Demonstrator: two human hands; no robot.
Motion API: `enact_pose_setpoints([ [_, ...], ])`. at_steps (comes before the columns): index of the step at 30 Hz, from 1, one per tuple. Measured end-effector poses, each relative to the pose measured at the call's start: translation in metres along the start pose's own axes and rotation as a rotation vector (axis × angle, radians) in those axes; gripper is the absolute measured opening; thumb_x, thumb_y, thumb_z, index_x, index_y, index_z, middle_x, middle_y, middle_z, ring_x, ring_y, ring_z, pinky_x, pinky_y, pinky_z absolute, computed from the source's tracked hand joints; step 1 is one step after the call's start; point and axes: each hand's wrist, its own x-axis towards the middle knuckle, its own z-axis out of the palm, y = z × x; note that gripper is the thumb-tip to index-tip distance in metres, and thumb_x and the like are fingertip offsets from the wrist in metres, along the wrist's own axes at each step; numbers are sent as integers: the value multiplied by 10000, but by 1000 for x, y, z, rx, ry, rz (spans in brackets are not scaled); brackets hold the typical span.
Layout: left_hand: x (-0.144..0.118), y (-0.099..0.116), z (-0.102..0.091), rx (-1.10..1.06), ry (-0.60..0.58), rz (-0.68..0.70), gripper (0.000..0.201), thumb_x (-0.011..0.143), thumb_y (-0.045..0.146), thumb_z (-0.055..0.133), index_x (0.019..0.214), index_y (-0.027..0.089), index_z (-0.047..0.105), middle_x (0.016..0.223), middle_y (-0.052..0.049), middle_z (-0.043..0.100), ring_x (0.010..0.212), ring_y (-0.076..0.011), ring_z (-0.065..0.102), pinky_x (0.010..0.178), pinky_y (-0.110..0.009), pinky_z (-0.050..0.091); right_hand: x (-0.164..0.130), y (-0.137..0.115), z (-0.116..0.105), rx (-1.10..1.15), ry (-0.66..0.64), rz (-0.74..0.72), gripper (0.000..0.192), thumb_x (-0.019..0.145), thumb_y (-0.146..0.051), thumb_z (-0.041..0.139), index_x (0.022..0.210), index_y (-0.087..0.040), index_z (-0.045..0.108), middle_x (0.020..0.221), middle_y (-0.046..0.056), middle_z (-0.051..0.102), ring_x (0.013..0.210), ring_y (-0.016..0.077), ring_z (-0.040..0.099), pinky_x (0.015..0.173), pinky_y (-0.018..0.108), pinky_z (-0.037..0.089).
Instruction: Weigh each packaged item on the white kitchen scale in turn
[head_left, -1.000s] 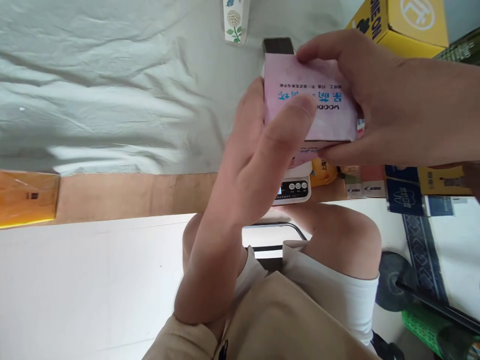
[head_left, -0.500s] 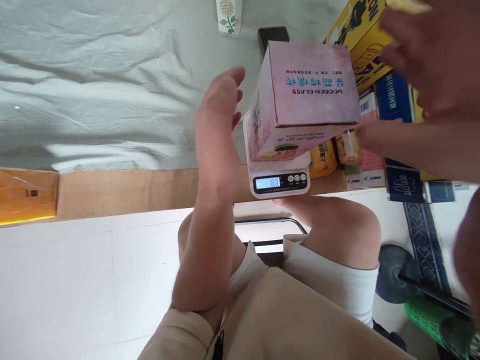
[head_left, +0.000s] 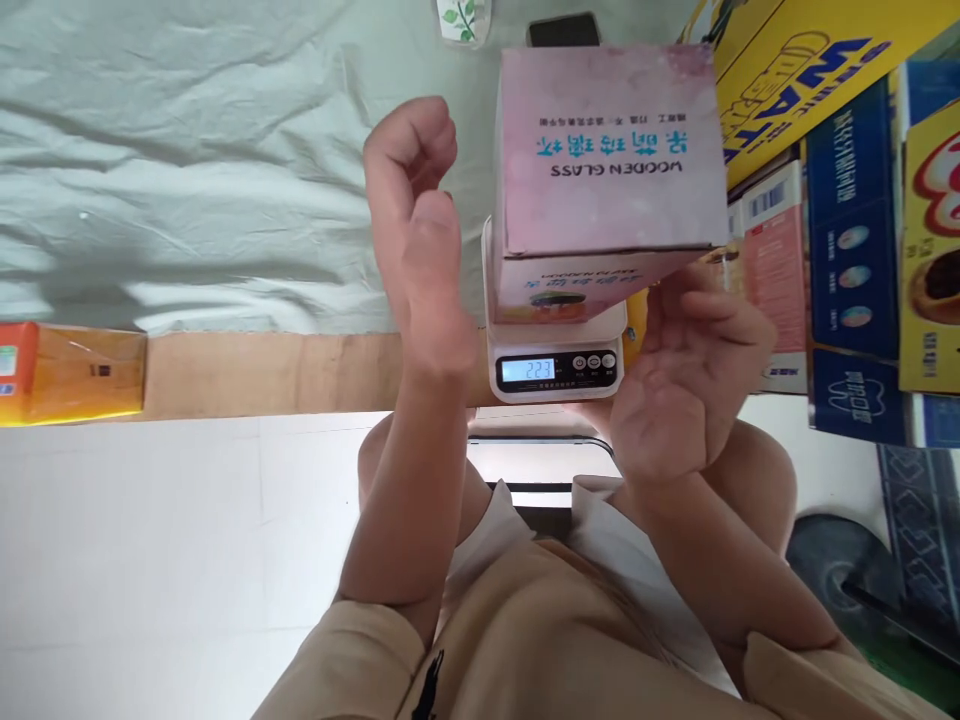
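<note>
A pink cardboard box (head_left: 600, 190) printed "WOODEN GLASS" stands on a white digital kitchen scale (head_left: 491, 365). The scale's lit display (head_left: 529, 370) reads 223. To the left of the box, my left hand (head_left: 416, 190) hovers apart from it, fingers loosely curled and thumb separate, with nothing held. My right hand (head_left: 690, 360) is beside the scale, close to the box's lower right edge. Its palm is turned up, its fingers are apart and it holds nothing. Whether its fingertips touch the box I cannot tell.
Blue boxes (head_left: 847, 210), a yellow carton (head_left: 817, 90) and a yellow snack box (head_left: 930, 250) crowd the right. A phone (head_left: 564, 30) lies behind the pink box. An orange package (head_left: 90, 370) sits at the left, on the wooden table edge (head_left: 300, 370).
My right hand has come down from the upper right to beside the scale. My left hand has turned and curled its fingers. The display went from 87 to 223.
</note>
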Motion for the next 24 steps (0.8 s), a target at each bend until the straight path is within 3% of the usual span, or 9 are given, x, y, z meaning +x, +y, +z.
enact_pose_setpoints([
  [3, 1, -8, 4, -69, -66, 86, 536, 911, 600, 636, 1334, 279, 563, 1492, -34, 569, 1567, -288, 448, 1295, -381, 407, 1, 3, -6, 184, 109, -104, 353, 914, -448, 678, 1262, -447, 622, 1479, -38, 591, 1507, 238, 541, 1331, 523, 443],
  [6, 6, -16, 3, -53, -212, 147, 787, 845, 725, 735, 1443, 280, 484, 1566, -48, 523, 1628, -335, 371, 1325, -427, 390, -1, 6, -10, 213, 116, -89, 380, 904, -402, 684, 1280, -433, 638, 1494, -42, 607, 1494, 211, 565, 1321, 501, 464],
  [10, 12, -20, -5, 31, -398, 232, 777, 861, 672, 762, 1503, 330, 490, 1578, -41, 534, 1542, -331, 491, 1331, -499, 409, 0, 12, -16, 175, 117, -63, 354, 937, -362, 641, 1291, -374, 627, 1509, 12, 616, 1496, 230, 576, 1311, 535, 475],
  [13, 12, -19, -9, 99, -408, 163, 836, 797, 450, 896, 1533, 379, 508, 1660, 16, 485, 1636, -282, 386, 1356, -431, 409, 2, 15, -19, 177, 118, -66, 353, 950, -327, 615, 1300, -369, 635, 1495, 9, 636, 1487, 205, 586, 1301, 479, 492],
  [16, 11, -15, -11, 91, -388, 104, 916, 727, 313, 957, 1531, 339, 519, 1679, 15, 474, 1703, -277, 257, 1379, -426, 395, 5, 14, -20, 191, 121, -98, 364, 951, -289, 613, 1308, -353, 644, 1480, -3, 650, 1465, 164, 599, 1279, 390, 509],
  [20, 13, -14, -9, 31, -312, 78, 1002, 587, 274, 1038, 1469, 312, 566, 1598, 5, 559, 1664, -326, 336, 1342, -434, 457, 5, 9, -21, 169, 102, -118, 387, 957, -249, 603, 1334, -330, 633, 1479, 12, 646, 1463, 161, 594, 1279, 388, 509],
  [24, 14, -16, -3, 0, -359, 133, 879, 680, 296, 1006, 1462, 394, 617, 1560, 61, 584, 1651, -273, 359, 1332, -385, 455, 5, 7, -25, 106, 33, -88, 484, 944, -196, 631, 1399, -353, 584, 1539, 15, 607, 1497, 179, 570, 1307, 424, 486],
])
